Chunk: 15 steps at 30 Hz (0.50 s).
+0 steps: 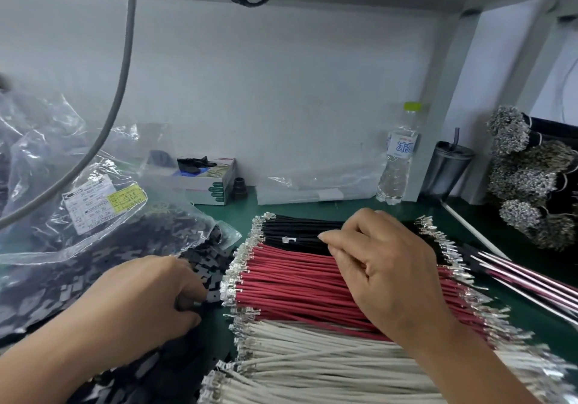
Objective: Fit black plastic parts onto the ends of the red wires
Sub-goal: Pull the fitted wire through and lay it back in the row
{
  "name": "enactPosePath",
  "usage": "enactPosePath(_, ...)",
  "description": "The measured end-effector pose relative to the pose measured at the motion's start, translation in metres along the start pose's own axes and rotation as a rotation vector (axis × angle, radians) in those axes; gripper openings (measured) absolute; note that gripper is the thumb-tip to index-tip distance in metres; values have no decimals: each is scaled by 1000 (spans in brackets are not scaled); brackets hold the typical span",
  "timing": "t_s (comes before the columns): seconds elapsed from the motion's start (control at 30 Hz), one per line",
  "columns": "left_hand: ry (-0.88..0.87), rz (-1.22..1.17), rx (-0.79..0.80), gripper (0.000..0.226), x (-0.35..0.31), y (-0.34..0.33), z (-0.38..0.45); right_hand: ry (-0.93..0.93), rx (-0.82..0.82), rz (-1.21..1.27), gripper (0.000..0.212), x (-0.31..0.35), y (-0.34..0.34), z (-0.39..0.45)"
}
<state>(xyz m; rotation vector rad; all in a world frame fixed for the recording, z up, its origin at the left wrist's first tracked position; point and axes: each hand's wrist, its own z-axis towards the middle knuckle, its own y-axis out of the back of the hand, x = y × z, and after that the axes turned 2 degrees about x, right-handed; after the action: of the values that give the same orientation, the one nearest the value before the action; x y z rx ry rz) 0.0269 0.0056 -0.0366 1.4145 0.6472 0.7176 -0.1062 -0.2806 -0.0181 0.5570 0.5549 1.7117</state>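
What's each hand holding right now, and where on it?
Left hand pinches a black plastic part from the spilled pile, at its edge. Right hand rests on the red wires; whether it grips one cannot be told.

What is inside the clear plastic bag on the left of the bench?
The clear plastic bag holds a heap of black plastic parts that spills from its open mouth. The left hand covers some parts there, and whether it grips one cannot be seen.

Your left hand [162, 291] showing bare, your right hand [384, 275] wearing no glove, forearms showing unsleeved, no rings
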Motion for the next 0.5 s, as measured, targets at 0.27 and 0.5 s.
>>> enactPosePath(0.27,58,-31,-176,26,7,4,-3,-63,94,49,3,-1,7,-3)
enactPosePath(0.5,51,-629,-564,40,-20,32,-15,-86,33,136,16,10,10,1)
